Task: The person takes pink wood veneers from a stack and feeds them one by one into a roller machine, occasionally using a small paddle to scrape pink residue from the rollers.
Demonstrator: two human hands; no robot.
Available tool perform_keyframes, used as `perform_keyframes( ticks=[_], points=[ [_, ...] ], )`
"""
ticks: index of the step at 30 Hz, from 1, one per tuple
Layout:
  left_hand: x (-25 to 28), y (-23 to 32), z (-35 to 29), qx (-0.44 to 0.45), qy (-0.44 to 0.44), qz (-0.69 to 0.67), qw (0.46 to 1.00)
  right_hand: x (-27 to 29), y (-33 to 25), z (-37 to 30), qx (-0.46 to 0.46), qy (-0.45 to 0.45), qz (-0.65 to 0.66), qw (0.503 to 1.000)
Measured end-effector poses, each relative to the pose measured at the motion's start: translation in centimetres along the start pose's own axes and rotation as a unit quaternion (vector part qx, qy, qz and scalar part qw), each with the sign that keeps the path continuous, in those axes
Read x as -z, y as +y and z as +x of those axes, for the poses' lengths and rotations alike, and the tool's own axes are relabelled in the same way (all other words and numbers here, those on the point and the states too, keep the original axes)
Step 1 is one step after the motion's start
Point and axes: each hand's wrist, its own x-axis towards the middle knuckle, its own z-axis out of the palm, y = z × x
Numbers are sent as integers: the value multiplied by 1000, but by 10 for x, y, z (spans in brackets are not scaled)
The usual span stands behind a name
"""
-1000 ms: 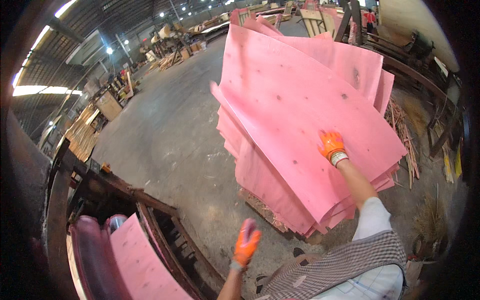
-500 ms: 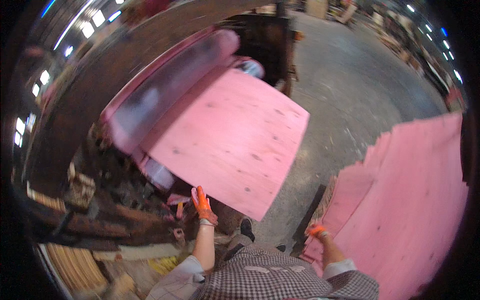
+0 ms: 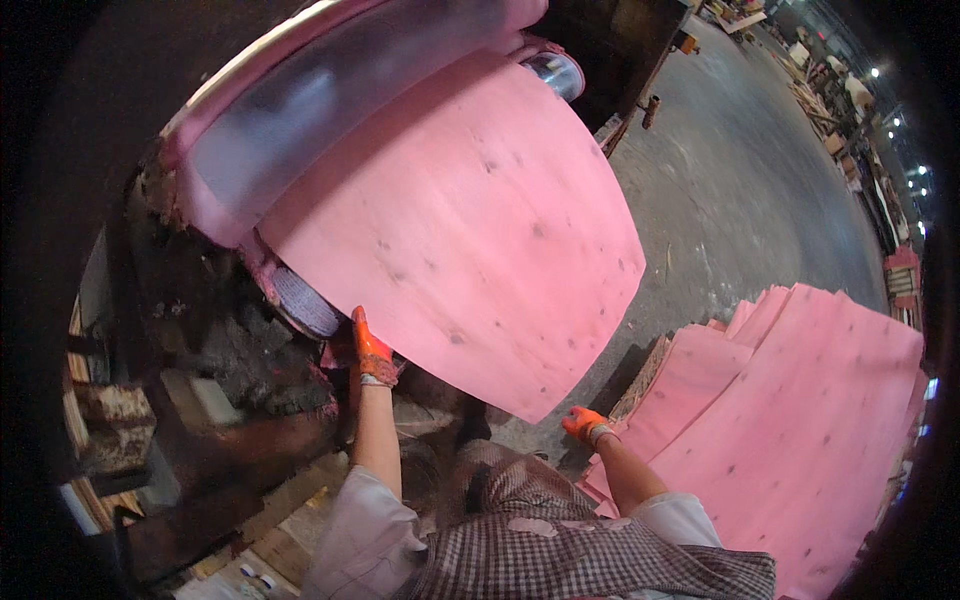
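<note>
A pink-coated wood veneer sheet (image 3: 470,240), dotted with dark knots, sticks out from a pink-smeared roller (image 3: 270,130). My left hand (image 3: 375,355), in an orange-stained glove, is at the sheet's near left edge with its fingers stretched along it. Part of that hand's inner side is hidden. Just right of the sheet's near corner, my right hand (image 3: 585,424) has its fingers curled in, with no sheet visible in them. Behind it lies a stack of pink veneer sheets (image 3: 770,430), unevenly fanned at the edges.
Below the sheet, a lower roller end (image 3: 305,300) shows at the left, and another roller end (image 3: 555,75) at the far side. Dark machine framework (image 3: 240,350) stands left of my arm. Grey concrete floor (image 3: 720,190) stretches beyond the stack, with piled boards along the far right.
My right hand has come off the side of the stack and over toward the sheet's near corner. My left hand stays by the sheet's edge. The view has shifted closer to the roller.
</note>
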Motion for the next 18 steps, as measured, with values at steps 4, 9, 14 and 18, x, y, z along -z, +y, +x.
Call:
perform_keyframes(
  ticks=[4, 9, 14, 18],
  points=[
    [-29, -19, -51, 35, -104, 0, 994, 3, -34, -22, 63, 12, 78, 995],
    [-61, -95, -115, 63, -206, 404, 889, -45, -39, -39, 97, -20, 73, 992],
    [-285, -193, -210, -322, -513, 581, 544, -112, 22, 55, 121, 265, 5, 957],
    [-451, -244, -358, -279, -573, 640, 430, -37, 57, 0, 184, 290, 459, 819]
  ],
)
